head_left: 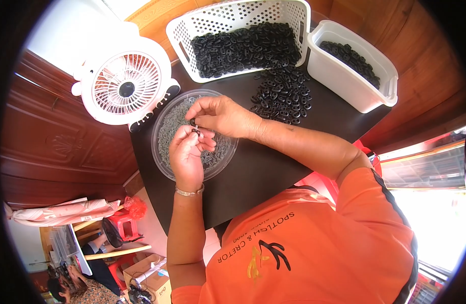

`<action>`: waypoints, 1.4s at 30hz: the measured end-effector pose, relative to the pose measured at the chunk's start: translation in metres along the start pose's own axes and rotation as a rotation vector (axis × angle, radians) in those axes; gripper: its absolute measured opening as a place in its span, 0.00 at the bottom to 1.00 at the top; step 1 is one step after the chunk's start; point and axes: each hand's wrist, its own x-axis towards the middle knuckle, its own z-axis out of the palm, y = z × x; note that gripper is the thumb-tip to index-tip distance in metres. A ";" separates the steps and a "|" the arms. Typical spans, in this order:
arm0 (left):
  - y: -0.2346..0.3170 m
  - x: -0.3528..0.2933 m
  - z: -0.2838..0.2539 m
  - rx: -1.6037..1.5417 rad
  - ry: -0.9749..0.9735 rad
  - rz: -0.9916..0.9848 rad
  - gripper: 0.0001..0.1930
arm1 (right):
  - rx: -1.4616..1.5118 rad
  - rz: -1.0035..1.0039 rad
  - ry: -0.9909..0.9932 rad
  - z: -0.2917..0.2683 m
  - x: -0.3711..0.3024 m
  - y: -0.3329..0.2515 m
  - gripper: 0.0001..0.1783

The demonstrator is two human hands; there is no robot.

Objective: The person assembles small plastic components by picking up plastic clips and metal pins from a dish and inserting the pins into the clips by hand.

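Note:
My left hand, with a bracelet at its wrist, pinches a small black part between thumb and fingertips. Just above it, my right hand comes in from the right, its thumb and finger closed on another small black piece. The two pieces are very close; whether they touch is too small to tell. Both hands are over a round clear plastic tub of many small grey screw-like pieces. Beyond my right wrist lies a loose pile of black oval pieces with holes on the dark table.
A white perforated basket of black pieces stands at the back, beside a white bin holding more. At the left is a white fan. Lower left, another person sits near a red stool and a cardboard box.

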 end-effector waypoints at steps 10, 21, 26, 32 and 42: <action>0.004 0.000 -0.005 -0.005 0.048 0.070 0.07 | -0.126 0.031 0.047 -0.010 0.001 -0.006 0.09; -0.001 0.001 -0.004 0.178 0.181 0.032 0.05 | 0.194 0.029 0.060 -0.010 0.001 -0.007 0.09; 0.000 0.001 -0.003 0.206 0.192 0.032 0.05 | 0.129 -0.022 0.021 -0.010 0.002 -0.006 0.09; -0.001 0.000 -0.003 0.227 0.204 0.023 0.06 | 0.015 -0.038 0.020 -0.008 0.002 -0.006 0.07; -0.004 -0.001 -0.002 0.187 0.235 0.011 0.05 | -0.154 -0.118 0.035 0.002 -0.004 -0.006 0.08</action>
